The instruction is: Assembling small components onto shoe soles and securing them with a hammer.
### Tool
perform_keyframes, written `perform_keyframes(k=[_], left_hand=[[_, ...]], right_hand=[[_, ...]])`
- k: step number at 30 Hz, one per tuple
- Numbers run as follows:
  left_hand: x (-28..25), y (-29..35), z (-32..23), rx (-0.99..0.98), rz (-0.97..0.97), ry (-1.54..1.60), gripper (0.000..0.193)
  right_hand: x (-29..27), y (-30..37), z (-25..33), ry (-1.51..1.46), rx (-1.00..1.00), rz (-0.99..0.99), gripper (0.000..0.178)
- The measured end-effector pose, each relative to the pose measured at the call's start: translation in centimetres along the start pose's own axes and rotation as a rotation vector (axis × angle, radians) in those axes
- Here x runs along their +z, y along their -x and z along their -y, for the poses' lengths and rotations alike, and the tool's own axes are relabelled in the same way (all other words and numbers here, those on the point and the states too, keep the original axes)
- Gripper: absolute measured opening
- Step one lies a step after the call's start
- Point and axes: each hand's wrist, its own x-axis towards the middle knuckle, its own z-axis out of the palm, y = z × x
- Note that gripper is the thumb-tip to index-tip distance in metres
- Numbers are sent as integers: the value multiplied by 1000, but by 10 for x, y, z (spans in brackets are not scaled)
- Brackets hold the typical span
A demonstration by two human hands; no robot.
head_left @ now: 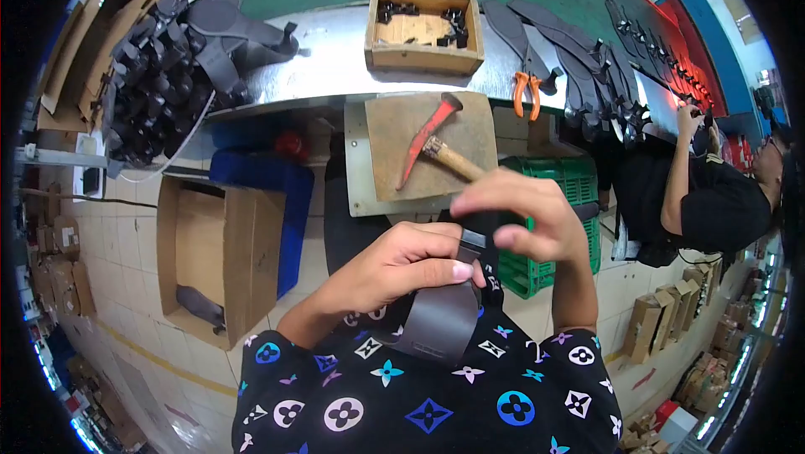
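My left hand (pixel 415 263) is closed on a dark grey curved strap-like piece (pixel 444 320), its broad part hanging down against my shirt. A narrow, shiny end of that piece sticks up past my thumb and fingers. Just right of it, my right hand (pixel 532 215) hovers with fingers apart and nothing visible in them; it is slightly blurred. Ahead of both hands lies a hammer (pixel 429 137) with a red head and wooden handle, resting on a square brown board (pixel 390 169). The far end of its handle is hidden behind my right hand.
A wooden box (pixel 425 58) of small black parts stands on the metal bench. Orange-handled pliers (pixel 527 93) and more grey pieces (pixel 579 60) lie right of it; a pile (pixel 159 77) is at left. A cardboard box (pixel 222 253), green crate (pixel 570 177) and a seated co-worker (pixel 713 211) flank me.
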Motion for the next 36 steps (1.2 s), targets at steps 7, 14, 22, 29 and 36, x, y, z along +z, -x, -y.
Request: perform_keyframes(k=[7,14,22,29,36], left_hand=[[5,-5,-4,119,272,50,26],[14,-3,1,234,365,22,24],[9,12,-18,92,176,-209,21],[9,-13,-12,272,-334,-442,21],[6,-69,3,286,-323,-850,63]], right_hand=[[1,-14,19,-260,-252,209,31],[8,-19,34,-290,-393,218,25],[8,-11,17,-218,-275,134,45],[52,65,15,-898,508,-44,72],[83,101,26,-764,490,-871,31]])
